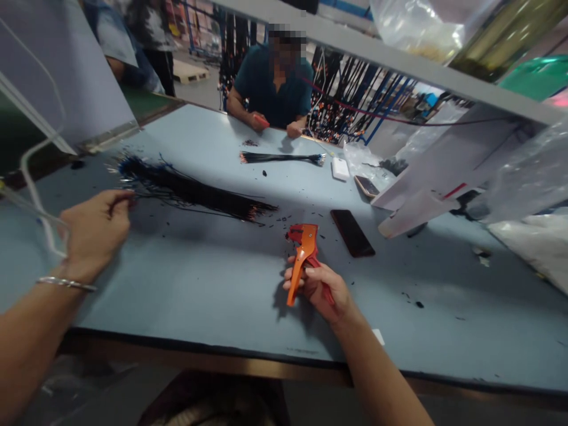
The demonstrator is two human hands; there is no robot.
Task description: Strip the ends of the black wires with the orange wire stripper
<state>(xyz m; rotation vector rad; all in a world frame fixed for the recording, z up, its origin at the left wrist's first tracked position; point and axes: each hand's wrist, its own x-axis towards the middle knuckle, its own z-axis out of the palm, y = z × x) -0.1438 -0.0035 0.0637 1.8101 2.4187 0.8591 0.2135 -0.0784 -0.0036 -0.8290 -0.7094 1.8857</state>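
Pale blue tabletop (213, 296), grey floor (202, 90), wooden pallet (190, 72); overhead beam (399, 68)

Head-worn view, facing forward, angled down; close over the table (213, 278)

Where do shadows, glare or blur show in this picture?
Head view: a soft shadow falls on the table beside the right hand and its orange tool; head view: glare streaks the clear plastic bag at top right; head view: the background looks soft, and pixel blocks cover the co-worker's face.

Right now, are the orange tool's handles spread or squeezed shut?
Spread: the orange handle and red handle stand apart at their ends in the right hand.
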